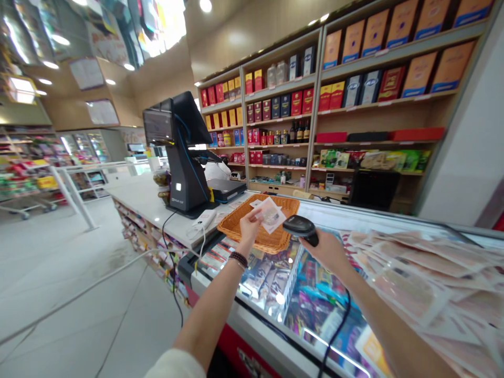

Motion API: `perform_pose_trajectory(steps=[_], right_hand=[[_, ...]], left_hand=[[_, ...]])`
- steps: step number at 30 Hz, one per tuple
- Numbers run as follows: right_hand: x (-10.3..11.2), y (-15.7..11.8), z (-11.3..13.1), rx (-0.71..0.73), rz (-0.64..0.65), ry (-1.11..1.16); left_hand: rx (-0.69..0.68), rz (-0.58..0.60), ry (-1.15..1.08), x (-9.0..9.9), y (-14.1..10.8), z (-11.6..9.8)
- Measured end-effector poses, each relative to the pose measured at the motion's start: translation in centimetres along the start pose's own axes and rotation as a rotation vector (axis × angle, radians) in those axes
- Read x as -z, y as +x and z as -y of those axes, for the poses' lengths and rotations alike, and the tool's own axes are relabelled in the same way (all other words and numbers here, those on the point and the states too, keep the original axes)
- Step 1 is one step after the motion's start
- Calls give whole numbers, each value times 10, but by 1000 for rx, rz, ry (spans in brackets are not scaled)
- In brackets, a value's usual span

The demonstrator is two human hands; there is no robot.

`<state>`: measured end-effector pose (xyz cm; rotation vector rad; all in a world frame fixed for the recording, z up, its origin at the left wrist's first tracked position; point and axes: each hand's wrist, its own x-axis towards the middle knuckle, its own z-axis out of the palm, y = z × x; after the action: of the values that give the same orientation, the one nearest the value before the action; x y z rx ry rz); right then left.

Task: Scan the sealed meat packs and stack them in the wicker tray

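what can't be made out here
In the head view:
- print on the packet: too small and blurred
- scanner grip: mostly hidden by the right hand
- inside of the basket: partly hidden by the left hand and packet
- pile: cut off by the right edge

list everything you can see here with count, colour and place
counter: 1, white, left
till: 1, black, on counter
glass case: 1, white and red, foreground
packaged goods: many, mixed, under glass
wicker basket: 1, orange, right of till
flat packet: 1, pale, held over basket
packet pile: uncountable, pale, far right
scanner: 1, black, held right of basket
shelving: several bays, wooden, back wall
boxes: many, red, orange, yellow, on shelving
left hand: 1, bare, pinching flat packet
right hand: 1, bare, gripping scanner
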<state>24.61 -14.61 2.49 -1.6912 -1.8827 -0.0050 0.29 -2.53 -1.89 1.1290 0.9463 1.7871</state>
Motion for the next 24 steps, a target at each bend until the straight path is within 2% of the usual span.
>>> perform_pose_trajectory(steps=[9,12,16,18,20,24], right_hand=[[2,-1,-1,-25,-13,50],[7,-3,-7,-48,-20,145],[25,-6,-24,-158,-11,369],[40,-8,-37,-221,-43,502],[58,-12,-54,-278,-102,598],[101,-27,-93,-384,-242,584]], left_hand=[[1,-30,38,-1,2,5],[33,-50,68,-2,5,6],[150,-127,141,-11,8,4],[180,-127,134,-24,10,3],[189,-70,105,-46,10,3],[228,127,17,-110,-1,8]])
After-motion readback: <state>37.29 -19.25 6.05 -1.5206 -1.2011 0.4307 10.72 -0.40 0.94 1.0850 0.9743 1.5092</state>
